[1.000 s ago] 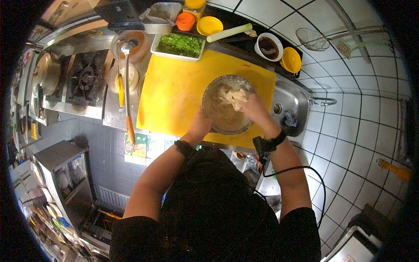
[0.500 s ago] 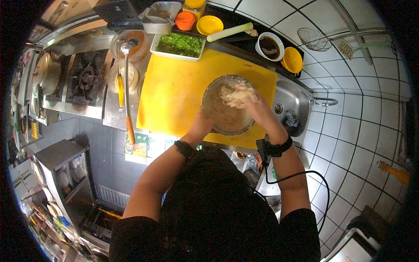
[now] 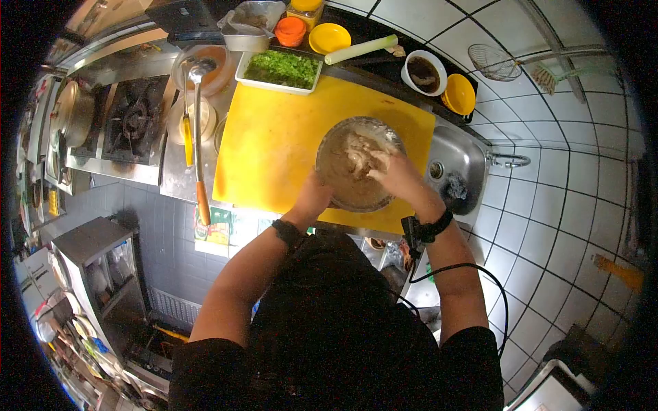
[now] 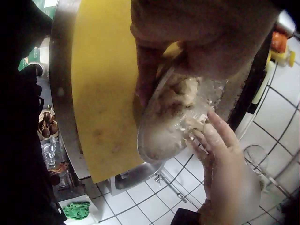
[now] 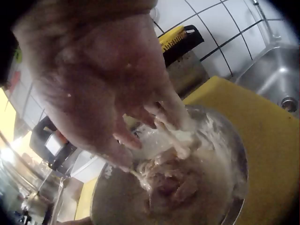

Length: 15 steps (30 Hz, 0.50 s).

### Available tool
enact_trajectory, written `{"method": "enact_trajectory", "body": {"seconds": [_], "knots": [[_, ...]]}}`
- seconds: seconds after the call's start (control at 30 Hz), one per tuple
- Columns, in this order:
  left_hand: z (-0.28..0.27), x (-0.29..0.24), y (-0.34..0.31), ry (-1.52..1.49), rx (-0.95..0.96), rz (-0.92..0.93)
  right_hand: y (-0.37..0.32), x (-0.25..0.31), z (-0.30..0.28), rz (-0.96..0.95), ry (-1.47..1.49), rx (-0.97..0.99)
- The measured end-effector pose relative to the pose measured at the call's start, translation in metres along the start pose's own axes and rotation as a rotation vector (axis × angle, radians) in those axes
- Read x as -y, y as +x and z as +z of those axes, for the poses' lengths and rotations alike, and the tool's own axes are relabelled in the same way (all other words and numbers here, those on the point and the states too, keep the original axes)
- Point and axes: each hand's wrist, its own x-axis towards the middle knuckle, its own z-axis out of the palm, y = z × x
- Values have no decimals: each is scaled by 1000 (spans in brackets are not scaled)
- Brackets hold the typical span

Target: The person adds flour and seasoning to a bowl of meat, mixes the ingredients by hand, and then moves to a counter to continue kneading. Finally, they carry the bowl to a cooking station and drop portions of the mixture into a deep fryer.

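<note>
A round metal bowl (image 3: pixel 360 208), its inner wall smeared with pale batter, stands on the yellow cutting board (image 3: pixel 264 151). At its near left rim my left hand (image 3: pixel 314 196) holds it, fingers against the outside. My right hand (image 3: pixel 401 176) is over the bowl's right side with fingers spread and loosely bent, coated in wet batter. Below those fingers lies a heap of batter-covered pieces that look like meat (image 5: pixel 168 176). In the right wrist view, sticky strands and a pale strip hang at the fingertips (image 5: pixel 126 140).
Behind the board sit a white tray of chopped greens (image 3: pixel 282 70), a leek (image 3: pixel 361 51), yellow dishes (image 3: pixel 329 40) and a white bowl of dark liquid (image 3: pixel 423 74). A sink (image 3: pixel 473 161) adjoins on the right. Long-handled ladles (image 3: pixel 199 151) and a stove (image 3: pixel 135 123) are left.
My right hand, earlier lifting a clump of the battered pieces, has turned palm-down and lowered toward the bowl; the clump now lies in it. My left hand keeps its place at the rim.
</note>
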Motion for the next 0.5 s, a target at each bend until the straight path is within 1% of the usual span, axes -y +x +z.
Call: {"method": "enact_trajectory", "body": {"seconds": [0.03, 0.1, 0.13, 0.17, 0.23, 0.27, 0.3, 0.33, 0.37, 0.43, 0.47, 0.5], "knots": [[2, -3, -1, -7, -3, -12, 2, 0, 1, 2, 0, 0], [7, -11, -5, -14, -4, -24, 12, 0, 7, 332, 27, 199], [9, -16, -9, -9, -9, -34, 18, -2, 17, 334, 28, 198], [12, -20, -12, -2, -13, -47, 22, -5, 33, 313, 36, 174], [2, -3, -2, 8, -14, -32, 24, 0, 54, 292, 43, 148], [-4, 7, 3, 15, -22, -14, 20, 7, 62, 134, -63, 186], [-4, 6, 3, 16, -23, -14, 20, 13, 64, -25, -166, 221], [-4, 6, 2, -13, -16, -9, 23, 16, 58, -68, -157, 455], [-5, 5, 0, -42, -8, -6, 22, 14, 57, -66, -154, 455], [3, -4, -5, -37, -26, -27, 15, 0, 62, 61, -57, 188], [7, -9, -7, -33, -46, -47, 11, 1, 74, 62, -59, 190], [9, -14, -9, -34, -44, -47, 6, 1, 94, 47, -223, 26]]}}
